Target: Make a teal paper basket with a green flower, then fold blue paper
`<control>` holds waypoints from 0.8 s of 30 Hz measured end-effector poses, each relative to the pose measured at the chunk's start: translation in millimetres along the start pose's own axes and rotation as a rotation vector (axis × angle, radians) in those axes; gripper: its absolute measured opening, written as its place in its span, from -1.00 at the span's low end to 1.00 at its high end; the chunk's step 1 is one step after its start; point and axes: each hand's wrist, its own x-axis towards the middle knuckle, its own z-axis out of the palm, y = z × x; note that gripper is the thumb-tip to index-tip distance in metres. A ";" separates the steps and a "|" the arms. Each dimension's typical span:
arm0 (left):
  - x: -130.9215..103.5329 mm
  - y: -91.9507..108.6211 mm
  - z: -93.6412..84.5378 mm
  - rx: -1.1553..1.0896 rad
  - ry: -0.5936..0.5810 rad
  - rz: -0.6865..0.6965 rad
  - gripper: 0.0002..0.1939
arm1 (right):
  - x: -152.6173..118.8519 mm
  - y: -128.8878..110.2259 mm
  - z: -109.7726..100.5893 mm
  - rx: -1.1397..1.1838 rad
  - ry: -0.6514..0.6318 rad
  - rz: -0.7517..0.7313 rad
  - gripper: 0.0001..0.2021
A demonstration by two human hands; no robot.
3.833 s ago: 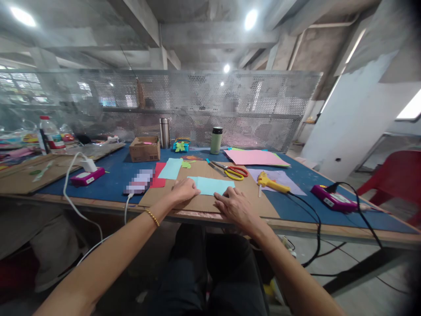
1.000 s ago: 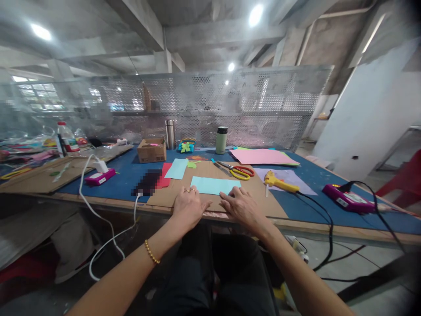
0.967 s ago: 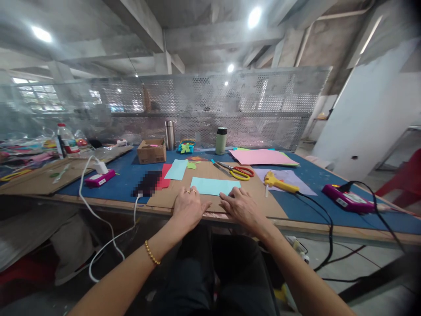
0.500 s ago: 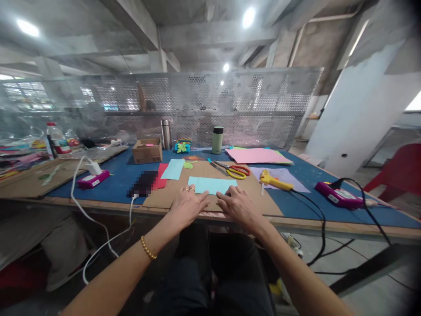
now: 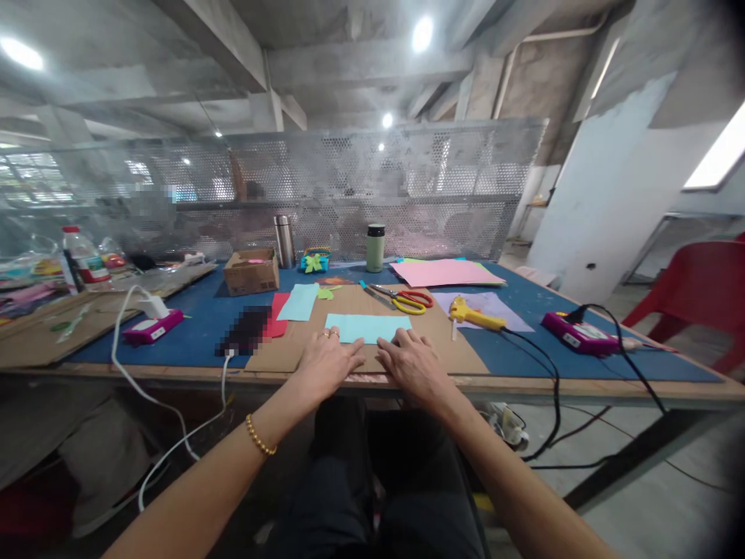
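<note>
A light blue sheet of paper [image 5: 366, 324] lies lengthwise on a brown cardboard sheet [image 5: 466, 353] in front of me. My left hand [image 5: 329, 361], with rings on its fingers, is at the paper's near left part, thumb and fingers closed at its near edge. My right hand [image 5: 410, 361] does the same at the near right part. The fingers partly cover that edge. Beyond the paper lie scissors [image 5: 401, 299] with red and yellow handles. A second light blue paper [image 5: 299, 303] overlaps a red paper [image 5: 280, 317] to the left.
A yellow hot glue gun [image 5: 477, 314] rests on lilac paper [image 5: 512, 310] at right, its cord hanging over the edge. Purple power strips [image 5: 152, 326] flank the work area. Behind stand a cardboard box [image 5: 252, 273], a steel flask [image 5: 285, 242], a green bottle [image 5: 375, 250] and pink sheets [image 5: 445, 272].
The camera view has turned slightly right, so the table things appear shifted left. Both hands stay at the near edge of the light blue paper, with little visible movement.
</note>
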 end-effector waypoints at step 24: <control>20.0 -9.6 -8.7 -0.092 -0.129 0.213 -0.53 | -7.5 13.1 3.1 0.085 0.031 -0.025 -0.74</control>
